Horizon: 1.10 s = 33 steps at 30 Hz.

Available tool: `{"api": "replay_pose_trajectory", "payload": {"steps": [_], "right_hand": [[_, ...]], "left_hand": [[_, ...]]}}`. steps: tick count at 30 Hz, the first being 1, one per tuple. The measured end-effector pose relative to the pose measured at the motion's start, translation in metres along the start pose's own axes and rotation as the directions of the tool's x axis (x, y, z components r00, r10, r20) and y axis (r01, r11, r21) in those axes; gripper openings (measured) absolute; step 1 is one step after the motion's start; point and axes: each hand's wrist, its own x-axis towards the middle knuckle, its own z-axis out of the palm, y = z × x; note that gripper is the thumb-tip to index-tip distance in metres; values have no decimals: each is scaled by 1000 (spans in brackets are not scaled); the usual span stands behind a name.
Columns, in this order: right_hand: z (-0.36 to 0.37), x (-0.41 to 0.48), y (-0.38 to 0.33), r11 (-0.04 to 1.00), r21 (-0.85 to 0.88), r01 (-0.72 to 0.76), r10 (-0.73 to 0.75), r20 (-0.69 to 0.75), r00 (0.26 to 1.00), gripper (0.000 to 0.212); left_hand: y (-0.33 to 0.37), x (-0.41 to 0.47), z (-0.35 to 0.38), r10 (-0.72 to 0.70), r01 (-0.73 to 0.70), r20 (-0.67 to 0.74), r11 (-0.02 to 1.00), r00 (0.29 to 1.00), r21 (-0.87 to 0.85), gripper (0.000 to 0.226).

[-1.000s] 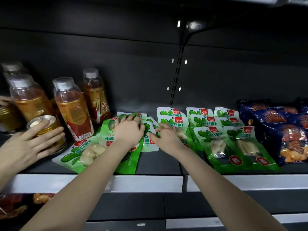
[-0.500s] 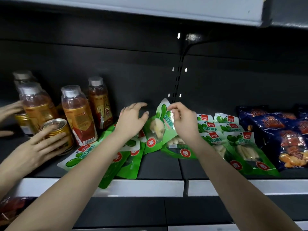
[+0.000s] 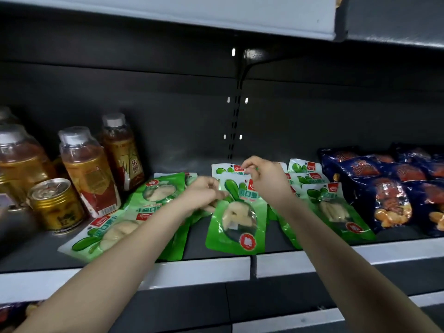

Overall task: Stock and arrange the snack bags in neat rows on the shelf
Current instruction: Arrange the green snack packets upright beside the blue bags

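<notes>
Several green snack bags lie on the dark shelf (image 3: 216, 251). One green bag (image 3: 237, 217) lies flat at the shelf's middle, its bottom at the front edge. My right hand (image 3: 266, 177) pinches its top right corner. My left hand (image 3: 204, 192) touches the bag's left top edge; whether it grips is unclear. To the left, more green bags (image 3: 105, 233) lie skewed and overlapping, one upside down (image 3: 161, 191). To the right, green bags (image 3: 334, 207) lie in overlapping rows.
Amber drink bottles (image 3: 89, 169) and a gold can (image 3: 54, 204) stand at the left. Dark blue snack bags (image 3: 391, 188) fill the right end. A white price rail (image 3: 312, 260) runs along the front edge. Another shelf hangs overhead.
The green bag my right hand held tilted up now lies flat at the shelf's middle. My left hand has dropped to its left edge. Another person's hands at the left have gone from view.
</notes>
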Motion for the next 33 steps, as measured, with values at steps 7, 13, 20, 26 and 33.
{"api": "replay_pose_trajectory", "payload": {"steps": [7,13,20,26,33], "right_hand": [[39,-33,7,990,-88,110,-75,331,941,40],[62,-50,7,959,-278,48,73,408,910,53],[65,-49,-2,920,-392,-29,220,452,864,60],[70,-44,-24,941,-330,72,67,390,918,65],[87,-29,-41,948,-260,183,-35,488,872,58]], "left_hand": [[-20,0,19,-106,100,-59,990,993,-102,29],[-16,-2,18,-45,37,-113,997,993,-71,6],[2,4,10,125,-129,-326,992,937,11,39],[2,2,-14,315,-133,-374,888,872,440,41],[-35,-8,-47,-6,144,-160,471,987,870,49]]}}
